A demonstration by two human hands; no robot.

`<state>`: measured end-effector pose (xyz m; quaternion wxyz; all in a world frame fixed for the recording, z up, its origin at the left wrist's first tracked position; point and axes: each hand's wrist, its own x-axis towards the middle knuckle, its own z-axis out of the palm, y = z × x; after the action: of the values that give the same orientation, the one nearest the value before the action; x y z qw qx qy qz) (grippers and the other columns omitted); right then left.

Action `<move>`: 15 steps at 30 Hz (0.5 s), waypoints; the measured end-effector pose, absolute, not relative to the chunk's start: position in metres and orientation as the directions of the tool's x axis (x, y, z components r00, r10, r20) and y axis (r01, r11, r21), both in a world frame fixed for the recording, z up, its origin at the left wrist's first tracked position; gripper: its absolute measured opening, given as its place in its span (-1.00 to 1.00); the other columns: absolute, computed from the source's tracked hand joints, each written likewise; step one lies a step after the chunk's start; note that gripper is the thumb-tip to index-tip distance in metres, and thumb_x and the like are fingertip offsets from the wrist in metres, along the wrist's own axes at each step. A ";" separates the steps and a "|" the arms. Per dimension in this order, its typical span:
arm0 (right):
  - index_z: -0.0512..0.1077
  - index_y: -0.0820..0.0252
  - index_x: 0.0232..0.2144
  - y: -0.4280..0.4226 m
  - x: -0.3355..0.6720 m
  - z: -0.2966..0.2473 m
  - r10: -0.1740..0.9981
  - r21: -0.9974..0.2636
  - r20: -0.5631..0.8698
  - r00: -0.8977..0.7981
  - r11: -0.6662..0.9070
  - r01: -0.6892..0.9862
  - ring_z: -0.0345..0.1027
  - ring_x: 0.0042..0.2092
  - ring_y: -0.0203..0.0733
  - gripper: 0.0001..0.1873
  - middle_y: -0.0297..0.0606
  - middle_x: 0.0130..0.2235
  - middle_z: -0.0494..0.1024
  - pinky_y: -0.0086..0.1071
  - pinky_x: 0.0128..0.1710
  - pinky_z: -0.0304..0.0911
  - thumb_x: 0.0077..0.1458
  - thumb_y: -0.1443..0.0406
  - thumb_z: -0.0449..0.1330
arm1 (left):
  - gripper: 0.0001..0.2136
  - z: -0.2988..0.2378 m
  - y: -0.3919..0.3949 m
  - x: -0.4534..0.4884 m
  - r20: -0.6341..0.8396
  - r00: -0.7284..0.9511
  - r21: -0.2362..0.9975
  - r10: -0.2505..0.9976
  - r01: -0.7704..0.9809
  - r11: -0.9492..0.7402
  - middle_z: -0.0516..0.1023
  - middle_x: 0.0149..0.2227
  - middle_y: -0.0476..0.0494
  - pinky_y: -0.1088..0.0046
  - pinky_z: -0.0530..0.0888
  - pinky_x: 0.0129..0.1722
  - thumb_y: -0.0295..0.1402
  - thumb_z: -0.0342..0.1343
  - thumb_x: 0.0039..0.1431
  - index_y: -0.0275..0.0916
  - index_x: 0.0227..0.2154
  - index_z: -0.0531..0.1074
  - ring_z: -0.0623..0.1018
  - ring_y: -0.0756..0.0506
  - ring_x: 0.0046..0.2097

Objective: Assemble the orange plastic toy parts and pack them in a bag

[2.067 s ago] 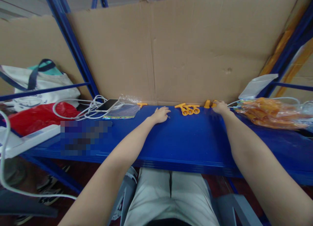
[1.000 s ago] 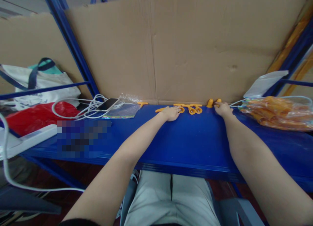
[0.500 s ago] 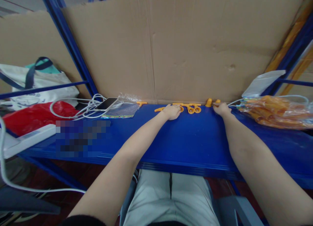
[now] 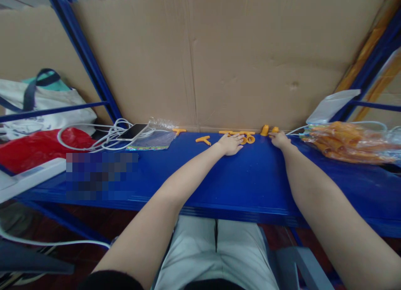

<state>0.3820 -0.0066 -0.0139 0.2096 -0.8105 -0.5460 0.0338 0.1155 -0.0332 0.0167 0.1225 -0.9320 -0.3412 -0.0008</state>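
Note:
My left hand lies palm down near the back of the blue table, its fingers spread over orange T-shaped pieces with round cup ends. It covers part of them. Just left of it is a loose orange T-shaped handle; another T-shaped handle, with a thin spiral below its bar, lies farther left. At the back right, my right hand has its fingers closed at the base of a small orange cap. A second orange cap stands upright beside it.
A clear bag of orange cone-shaped parts lies at the right. To the left are a flat plastic bag, a phone, tangled white cables and a red bag. A cardboard panel walls the back edge.
My left hand has shifted right, off the loose T-shaped handle, onto the cup-ended pieces, and its fingers have spread. My right hand stays at the orange cap. The view has moved slightly.

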 end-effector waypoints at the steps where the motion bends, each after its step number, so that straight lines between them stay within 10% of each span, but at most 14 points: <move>1: 0.35 0.04 0.24 -0.007 0.382 -0.014 0.901 -0.371 0.177 0.395 -0.311 0.875 0.19 0.26 0.17 -0.47 0.00 0.29 0.21 0.10 0.21 0.10 0.27 0.24 -0.07 | -0.48 0.017 -0.034 0.116 0.086 0.755 -0.229 0.650 0.649 -0.725 0.03 0.42 -0.16 0.13 0.05 0.37 -0.26 -0.27 0.39 -0.24 0.34 0.14 0.06 -0.17 0.43; 15: 0.30 0.08 0.27 -0.024 0.373 -0.009 0.918 -0.339 0.102 0.383 -0.330 0.881 0.10 0.31 0.22 -0.46 0.05 0.33 0.11 0.18 0.26 0.00 0.29 0.26 -0.08 | -0.49 0.013 -0.028 0.120 0.090 0.685 -0.205 0.723 0.724 -0.659 0.13 0.39 -0.21 0.00 0.05 0.36 -0.27 -0.23 0.37 -0.24 0.32 0.19 0.12 -0.24 0.41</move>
<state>0.3728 -0.0240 -0.0089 0.1717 -0.8136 -0.5528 0.0542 0.1205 -0.0282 0.0128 0.1125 -0.9108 -0.3972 -0.0001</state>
